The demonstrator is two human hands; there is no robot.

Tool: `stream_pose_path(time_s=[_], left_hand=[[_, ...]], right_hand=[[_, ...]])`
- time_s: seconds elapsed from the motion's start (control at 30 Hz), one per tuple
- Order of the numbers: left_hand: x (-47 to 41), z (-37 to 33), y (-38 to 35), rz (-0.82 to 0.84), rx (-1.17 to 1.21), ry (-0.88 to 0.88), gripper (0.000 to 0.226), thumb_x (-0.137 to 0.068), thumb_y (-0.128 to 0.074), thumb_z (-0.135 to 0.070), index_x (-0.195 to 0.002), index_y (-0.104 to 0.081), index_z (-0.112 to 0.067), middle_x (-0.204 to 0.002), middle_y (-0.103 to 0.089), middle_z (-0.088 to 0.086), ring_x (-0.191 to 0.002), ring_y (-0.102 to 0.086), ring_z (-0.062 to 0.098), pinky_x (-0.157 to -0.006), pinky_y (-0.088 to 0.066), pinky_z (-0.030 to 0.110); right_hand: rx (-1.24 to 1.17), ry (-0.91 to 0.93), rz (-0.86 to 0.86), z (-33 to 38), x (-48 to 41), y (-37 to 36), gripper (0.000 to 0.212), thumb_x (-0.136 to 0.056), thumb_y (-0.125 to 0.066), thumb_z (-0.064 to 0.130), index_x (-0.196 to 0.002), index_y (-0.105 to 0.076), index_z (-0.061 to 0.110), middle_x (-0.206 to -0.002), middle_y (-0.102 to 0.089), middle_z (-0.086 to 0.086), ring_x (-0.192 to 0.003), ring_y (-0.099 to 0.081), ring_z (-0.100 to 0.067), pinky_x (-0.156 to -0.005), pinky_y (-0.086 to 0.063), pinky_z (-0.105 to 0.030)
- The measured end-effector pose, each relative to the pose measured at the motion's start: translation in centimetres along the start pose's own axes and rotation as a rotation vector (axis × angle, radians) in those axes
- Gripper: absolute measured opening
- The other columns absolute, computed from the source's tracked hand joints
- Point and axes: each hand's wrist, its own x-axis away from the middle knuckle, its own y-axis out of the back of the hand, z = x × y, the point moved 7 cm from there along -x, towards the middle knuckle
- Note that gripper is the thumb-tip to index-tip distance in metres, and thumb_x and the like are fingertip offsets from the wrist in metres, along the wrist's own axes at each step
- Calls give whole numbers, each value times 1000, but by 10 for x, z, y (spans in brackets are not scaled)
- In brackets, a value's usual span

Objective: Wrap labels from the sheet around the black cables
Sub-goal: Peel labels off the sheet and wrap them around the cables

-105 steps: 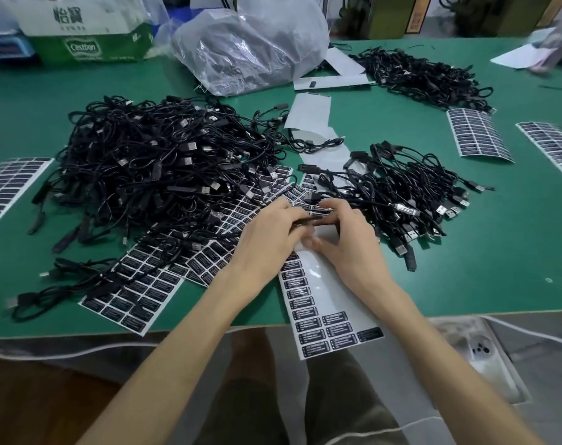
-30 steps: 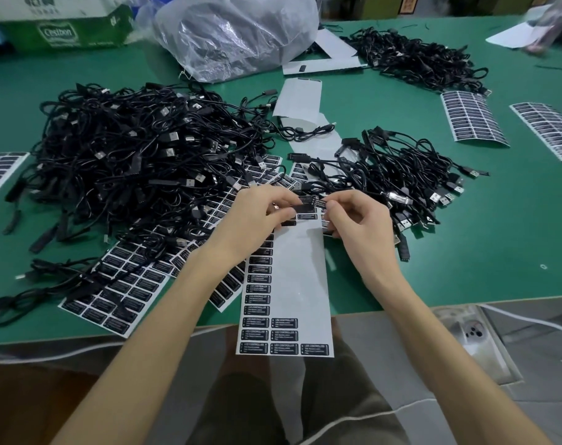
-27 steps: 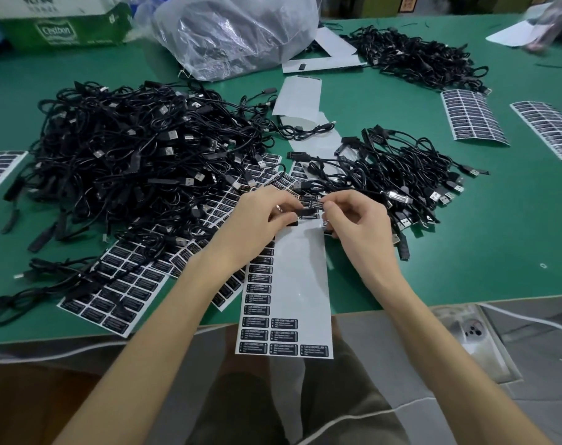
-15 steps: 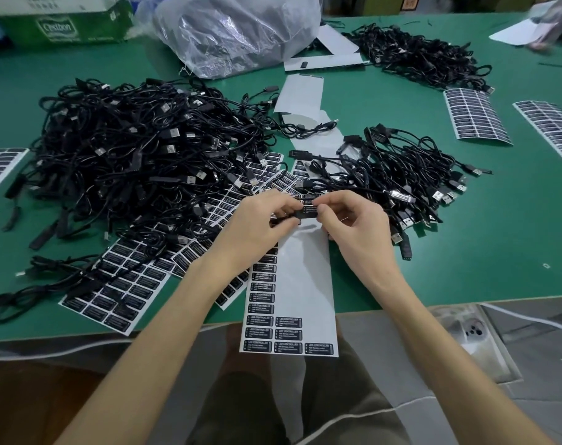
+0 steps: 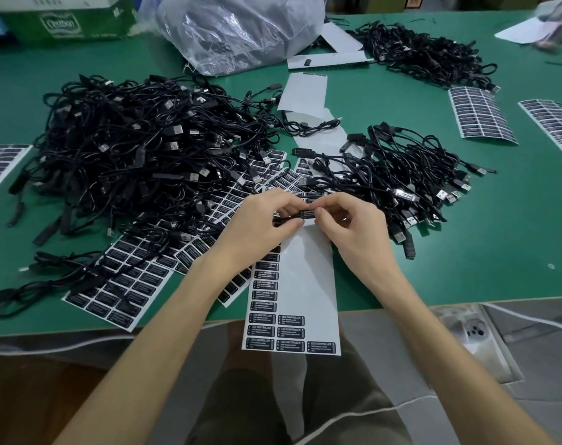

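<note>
Head view: left hand and right hand both pinch one black cable bearing a label, just above the part-used label sheet on the table. Three cable piles lie beyond: big pile, smaller pile, far pile.

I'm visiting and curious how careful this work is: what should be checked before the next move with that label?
1. Left hand pinches the cable: ok.
2. Right hand pinches the label on it: ok.
3. Label wrapped fully closed: cannot tell, fingers hide it.
4. Sheet holds more labels: ok.
5. More cables close by in the big pile: ok.
</note>
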Motion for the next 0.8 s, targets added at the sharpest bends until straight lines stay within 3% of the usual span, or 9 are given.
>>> stream_pose_path(time_s=[0.3,0.6,0.8], left_hand=[[1,-2,0,-1,-18,-19,23,-90,-76,-9,-113,-75,-14,-99,-67,-8,-92,-64,8,-80,-42,9],[2,-3,-1,-1,0,-14,24,-89,-80,-16,-113,-74,-18,-104,-72,-3,-96,-66,15,-90,-53,34],[3,0,-1,-20,15,-7,21,-89,-79,-18,-110,-72,-20,-100,-73,-7,-94,-66,11,-86,-53,29]], right_hand=[[-4,-6,5,-3,-1,-1,12,-98,-66,11,-101,-77,16,-81,-71,11,-70,-61,1,-68,-44,-11],[-13,1,1,-3,0,-2,13,-97,-67,9,-99,-75,18,-85,-73,10,-74,-62,1,-70,-47,-11],[-16,-5,-5,-4,1,-3,11,-97,-67,10,-99,-74,19,-83,-71,13,-75,-62,2,-70,-46,-10]])
